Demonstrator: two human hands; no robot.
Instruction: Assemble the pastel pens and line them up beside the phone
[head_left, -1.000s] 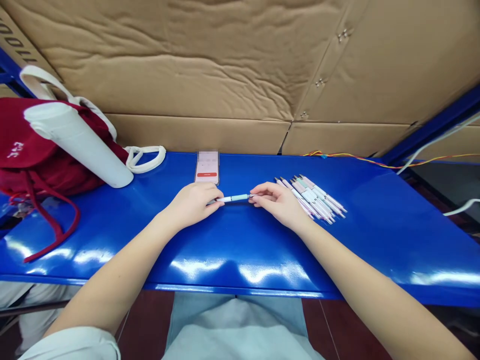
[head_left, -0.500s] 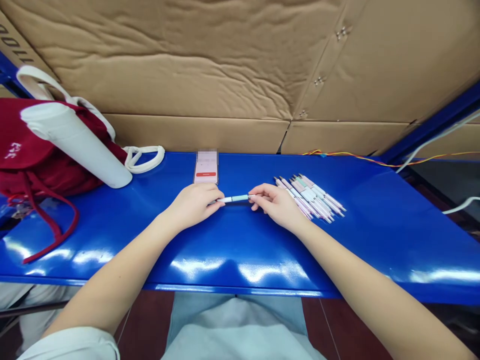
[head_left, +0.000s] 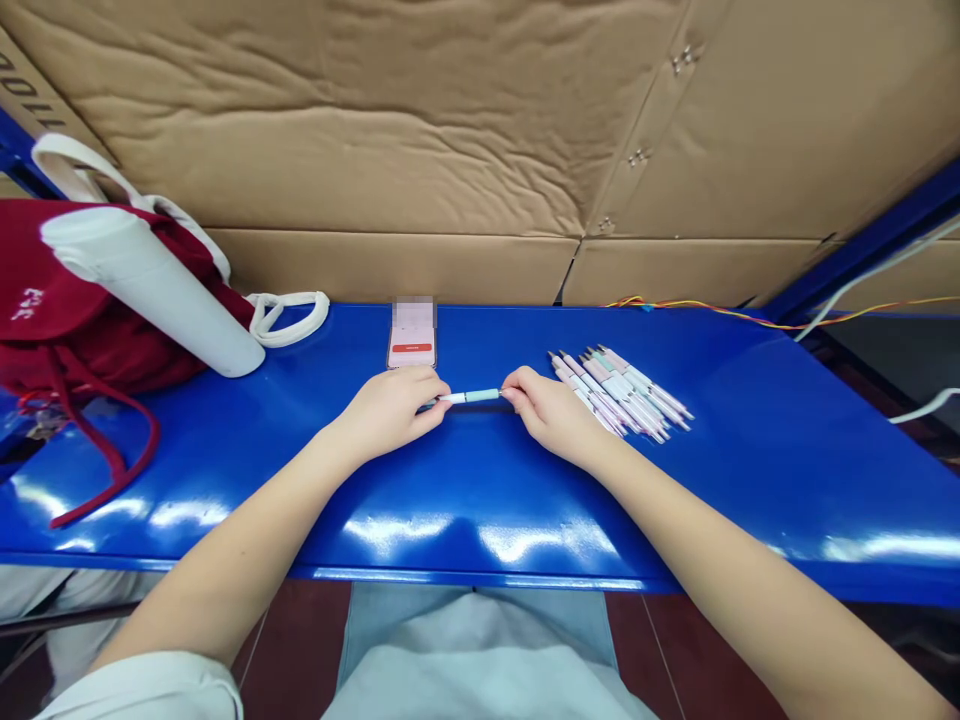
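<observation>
A pen (head_left: 474,396) with a white part and a pale green part lies level between my two hands, just above the blue tabletop. My left hand (head_left: 397,408) is closed on its white end. At the other end, the fingers of my right hand (head_left: 551,412) pinch the pen's tip, which they mostly hide. Right beside my right hand lies a bunch of pens (head_left: 626,395) in white, pink and pale green, side by side on a slant. Beyond my left hand is a phone (head_left: 412,338) with a lit screen.
A dark red bag (head_left: 45,300) with white handles stands at the left, a white bottle (head_left: 180,305) leaning on it. Cardboard (head_left: 420,150) walls the back of the blue table (head_left: 480,480). Thin red and yellow wires (head_left: 712,310) run along the back right edge.
My right hand's fingers have closed more tightly together around the tip end of the pen. My left hand and the pen are almost where they were.
</observation>
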